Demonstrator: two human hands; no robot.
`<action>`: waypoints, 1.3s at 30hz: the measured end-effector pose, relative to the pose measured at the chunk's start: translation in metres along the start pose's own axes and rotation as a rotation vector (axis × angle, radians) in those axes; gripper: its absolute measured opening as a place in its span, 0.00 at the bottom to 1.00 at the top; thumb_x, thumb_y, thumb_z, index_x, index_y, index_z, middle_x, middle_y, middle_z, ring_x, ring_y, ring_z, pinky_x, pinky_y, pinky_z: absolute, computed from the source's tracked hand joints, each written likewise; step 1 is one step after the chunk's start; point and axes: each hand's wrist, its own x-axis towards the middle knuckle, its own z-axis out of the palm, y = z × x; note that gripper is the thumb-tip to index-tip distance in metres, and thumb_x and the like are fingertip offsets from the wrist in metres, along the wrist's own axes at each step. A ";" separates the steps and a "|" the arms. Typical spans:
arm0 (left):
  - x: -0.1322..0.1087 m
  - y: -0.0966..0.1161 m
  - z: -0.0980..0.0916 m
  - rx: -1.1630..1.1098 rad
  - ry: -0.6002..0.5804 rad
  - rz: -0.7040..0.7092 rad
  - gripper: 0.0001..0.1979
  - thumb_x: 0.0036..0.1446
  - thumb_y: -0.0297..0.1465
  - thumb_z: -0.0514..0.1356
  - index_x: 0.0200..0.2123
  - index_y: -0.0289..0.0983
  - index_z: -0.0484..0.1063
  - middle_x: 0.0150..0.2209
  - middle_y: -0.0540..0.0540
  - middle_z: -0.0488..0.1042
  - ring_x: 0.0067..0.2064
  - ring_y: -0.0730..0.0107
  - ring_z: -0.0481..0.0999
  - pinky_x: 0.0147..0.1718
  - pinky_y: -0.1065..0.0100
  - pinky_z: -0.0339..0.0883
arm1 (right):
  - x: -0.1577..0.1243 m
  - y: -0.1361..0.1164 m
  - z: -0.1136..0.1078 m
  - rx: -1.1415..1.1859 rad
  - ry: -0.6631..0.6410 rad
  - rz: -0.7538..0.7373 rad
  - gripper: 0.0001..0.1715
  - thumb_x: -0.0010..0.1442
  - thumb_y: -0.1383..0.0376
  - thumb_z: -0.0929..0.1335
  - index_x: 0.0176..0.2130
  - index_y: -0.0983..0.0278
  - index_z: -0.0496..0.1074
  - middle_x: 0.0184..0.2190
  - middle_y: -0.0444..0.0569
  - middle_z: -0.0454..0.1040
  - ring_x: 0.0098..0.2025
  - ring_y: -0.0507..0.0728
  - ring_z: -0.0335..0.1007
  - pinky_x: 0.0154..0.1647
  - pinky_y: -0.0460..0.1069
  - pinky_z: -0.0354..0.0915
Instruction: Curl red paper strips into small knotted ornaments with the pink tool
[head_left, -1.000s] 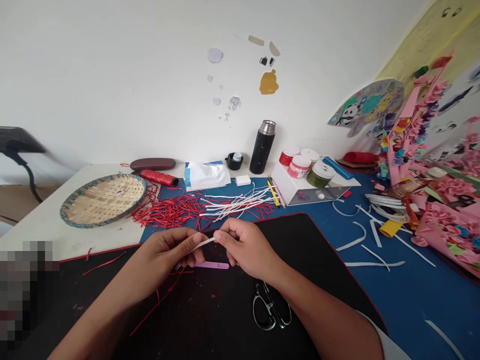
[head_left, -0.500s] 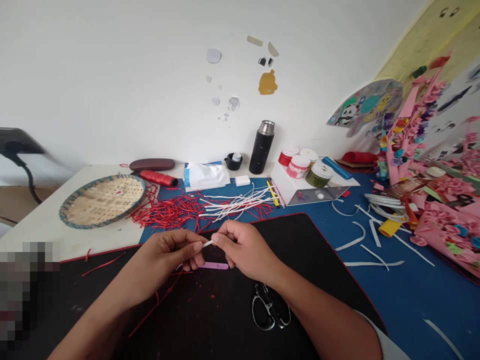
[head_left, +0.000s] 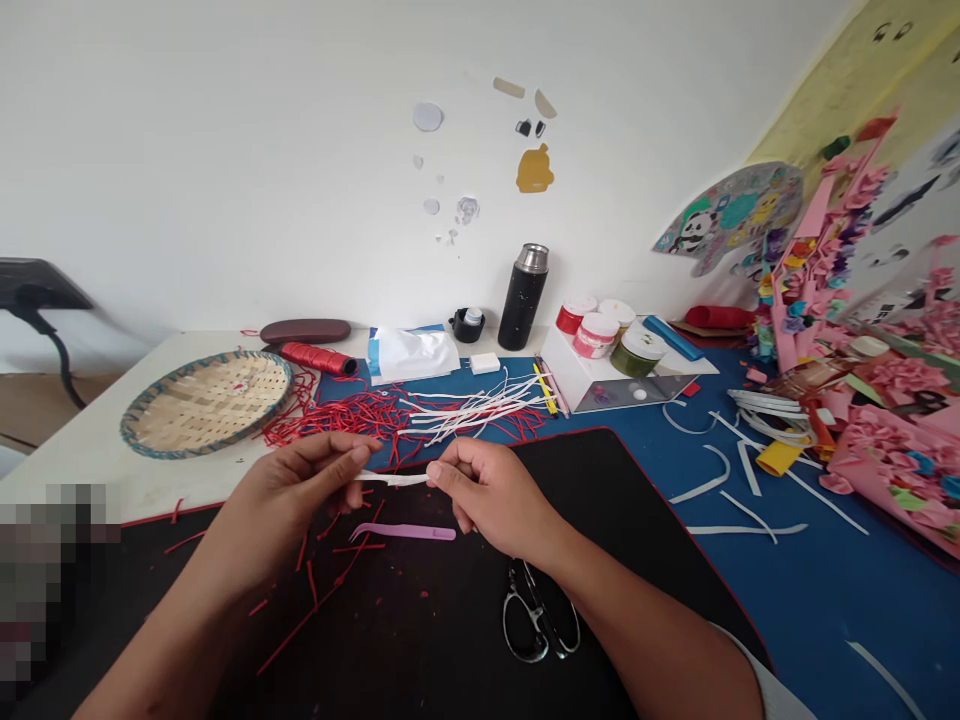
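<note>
A thin white strip is stretched level between my two hands, above the black mat. My left hand pinches its left end between thumb and fingers. At the other end, the thumb and forefinger of my right hand close on it. Purple tweezers with a bent tip lie on the mat just below the strip. Scissors with dark, shiny handles rest under my right wrist, their blades partly hidden. Loose red cords are scattered near my left hand.
Behind the hands lie a pile of red cords and a bundle of white strips. A woven basket stands left; a black thermos and several jars stand at the back. Cut white strips and pink paper flowers are at right.
My left hand has moved left, away from the right hand, so more of the white strip shows between them. The tweezers' bent tip has come into view.
</note>
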 end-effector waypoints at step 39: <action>-0.003 -0.008 0.010 0.202 -0.530 -0.108 0.19 0.61 0.51 0.68 0.31 0.42 0.84 0.31 0.47 0.81 0.33 0.63 0.73 0.34 0.68 0.63 | -0.005 0.001 0.007 -0.261 -0.071 0.012 0.12 0.69 0.59 0.72 0.35 0.63 0.76 0.22 0.38 0.71 0.22 0.49 0.66 0.25 0.46 0.56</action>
